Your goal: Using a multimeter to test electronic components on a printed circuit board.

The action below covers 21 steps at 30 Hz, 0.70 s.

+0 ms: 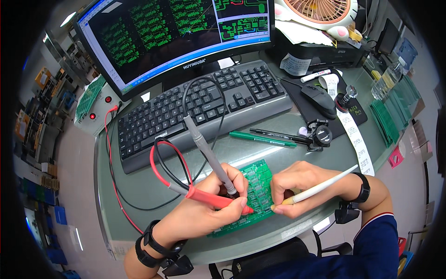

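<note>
A green circuit board (259,188) lies near the front edge of the desk, between my hands. My left hand (200,216) is closed around two test probes, a red one (211,198) and a grey one (211,156). The red tip points down at the board's surface; whether it touches cannot be made out. The grey probe's tip is hidden by my fingers. In my right hand (306,179) is a slim white pen-like stick (320,187) with a yellowish end, slanting up to the right. That hand's fingertips are pinched at the board's right edge.
A keyboard (204,109) and a monitor (176,32) with green circuit layouts stand behind. Probe leads (110,162) loop left to a tester box (95,114). Pens (262,139), a mouse (318,100), a paper strip (355,139) and stacked green boards (384,123) lie right.
</note>
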Each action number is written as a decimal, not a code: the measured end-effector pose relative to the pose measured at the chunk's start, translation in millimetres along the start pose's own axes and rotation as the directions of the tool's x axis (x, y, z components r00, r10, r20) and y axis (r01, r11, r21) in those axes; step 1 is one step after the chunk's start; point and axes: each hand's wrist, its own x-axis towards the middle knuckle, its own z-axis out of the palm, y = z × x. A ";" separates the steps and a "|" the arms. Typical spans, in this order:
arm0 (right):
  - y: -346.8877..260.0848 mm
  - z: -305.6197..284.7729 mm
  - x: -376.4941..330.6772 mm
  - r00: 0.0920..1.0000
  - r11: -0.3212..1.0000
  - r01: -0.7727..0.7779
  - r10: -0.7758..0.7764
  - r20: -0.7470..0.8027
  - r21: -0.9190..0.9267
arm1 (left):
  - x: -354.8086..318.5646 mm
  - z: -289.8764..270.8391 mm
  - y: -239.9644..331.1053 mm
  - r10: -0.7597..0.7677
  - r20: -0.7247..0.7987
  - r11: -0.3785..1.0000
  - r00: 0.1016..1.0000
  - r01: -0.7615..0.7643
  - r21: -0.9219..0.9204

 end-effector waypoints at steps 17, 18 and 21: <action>3.2 2.4 0.1 0.999 0.999 0.049 -0.049 -0.011 0.000 | -2.9 3.5 3.8 -0.055 -0.022 0.998 0.998 0.054 -0.025; 3.8 2.5 0.2 0.999 0.999 0.050 -0.050 -0.012 0.004 | -2.7 3.6 4.0 -0.058 -0.024 0.998 0.998 0.057 -0.039; 4.5 2.0 -0.9 0.999 0.999 0.041 -0.041 -0.007 0.008 | -1.3 5.4 4.6 -0.066 -0.041 0.997 0.997 0.064 -0.045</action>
